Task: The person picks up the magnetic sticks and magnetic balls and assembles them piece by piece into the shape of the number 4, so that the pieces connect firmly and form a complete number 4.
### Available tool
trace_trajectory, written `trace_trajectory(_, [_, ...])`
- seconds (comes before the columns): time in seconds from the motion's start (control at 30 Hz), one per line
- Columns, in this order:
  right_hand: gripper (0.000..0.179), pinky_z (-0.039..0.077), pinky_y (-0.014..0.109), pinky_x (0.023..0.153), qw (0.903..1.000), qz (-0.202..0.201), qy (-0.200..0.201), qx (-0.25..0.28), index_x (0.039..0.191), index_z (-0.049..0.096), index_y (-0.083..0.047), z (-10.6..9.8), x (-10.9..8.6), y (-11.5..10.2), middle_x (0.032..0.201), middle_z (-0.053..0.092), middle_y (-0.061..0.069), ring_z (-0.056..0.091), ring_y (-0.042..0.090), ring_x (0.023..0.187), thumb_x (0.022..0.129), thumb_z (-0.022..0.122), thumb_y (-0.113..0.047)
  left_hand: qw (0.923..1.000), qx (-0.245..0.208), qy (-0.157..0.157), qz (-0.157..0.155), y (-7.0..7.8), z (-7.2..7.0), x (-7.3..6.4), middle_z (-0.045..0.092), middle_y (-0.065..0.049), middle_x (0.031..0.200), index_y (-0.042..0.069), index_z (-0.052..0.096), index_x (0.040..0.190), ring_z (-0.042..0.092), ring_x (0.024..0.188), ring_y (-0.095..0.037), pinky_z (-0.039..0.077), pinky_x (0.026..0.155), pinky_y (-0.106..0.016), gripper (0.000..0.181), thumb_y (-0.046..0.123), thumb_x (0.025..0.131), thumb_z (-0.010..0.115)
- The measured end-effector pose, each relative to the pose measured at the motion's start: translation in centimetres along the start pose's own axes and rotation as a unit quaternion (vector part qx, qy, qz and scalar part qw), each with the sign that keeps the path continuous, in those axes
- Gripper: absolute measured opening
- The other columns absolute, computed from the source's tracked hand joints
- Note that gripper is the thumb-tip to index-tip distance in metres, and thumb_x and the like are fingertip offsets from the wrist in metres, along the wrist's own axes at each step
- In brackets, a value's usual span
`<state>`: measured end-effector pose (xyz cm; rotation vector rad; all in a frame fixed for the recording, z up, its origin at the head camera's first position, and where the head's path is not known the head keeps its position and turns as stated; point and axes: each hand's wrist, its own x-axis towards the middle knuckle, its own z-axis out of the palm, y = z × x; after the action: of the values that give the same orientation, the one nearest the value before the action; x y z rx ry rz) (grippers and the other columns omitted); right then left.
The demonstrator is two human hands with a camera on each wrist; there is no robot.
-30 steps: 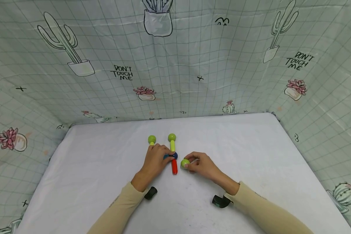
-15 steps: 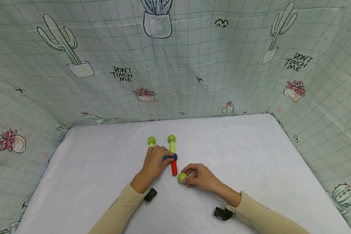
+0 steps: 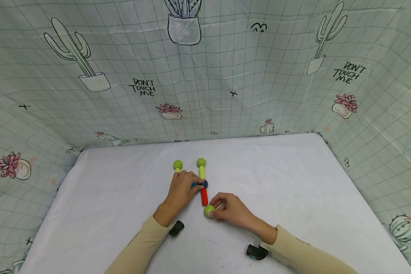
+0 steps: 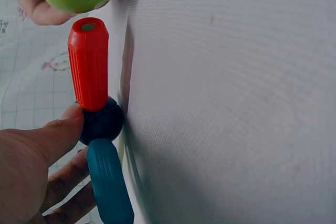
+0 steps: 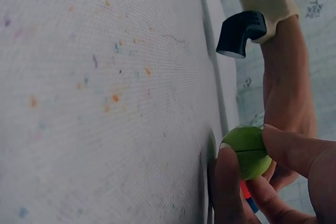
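Between thumb and fingers, my left hand [image 3: 183,188] pinches a dark blue ball [image 4: 102,121]. From this ball a red rod [image 3: 204,197] points toward me, a yellow-green rod [image 3: 201,172] leads away to a green ball [image 3: 201,162], and a blue rod [image 4: 110,182] runs left beneath the hand. Another green ball [image 3: 177,164] shows past the left knuckles, its rod mostly covered. My right hand [image 3: 234,209] holds a loose green ball [image 3: 209,211] by its sides, close to the red rod's near end. In the left wrist view a small gap separates that ball from the rod's tip.
A white cloth covers the table [image 3: 287,179]. Dark wrist cameras [image 3: 257,252] jut from both sleeves just above the tabletop. Behind the table hangs a grid-patterned curtain [image 3: 205,76] with cactus drawings.
My right hand has brought the green ball toward me and then left, from beside the dark blue ball to the red rod's near end. The left hand keeps its place and hold.
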<state>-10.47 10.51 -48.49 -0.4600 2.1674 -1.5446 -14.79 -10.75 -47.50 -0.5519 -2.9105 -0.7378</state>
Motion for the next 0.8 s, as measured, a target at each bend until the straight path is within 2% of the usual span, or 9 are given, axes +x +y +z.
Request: trace_trajectory(0.8, [0.028,0.055,0.022,0.062,0.9986,-0.017,0.027,-0.042,0.104,0.064,0.003,0.90,1.01,0.13,0.093,0.071,0.006,0.067,0.008,0.071,0.087,0.085,-0.005,1.0000,0.005,0.005,0.006,-0.09,0.09,-0.02,0.079,-0.001,0.105,0.013,0.085,0.109,0.065,0.098,-0.023,0.046,0.095,-0.044,0.021,0.021,0.090,0.086])
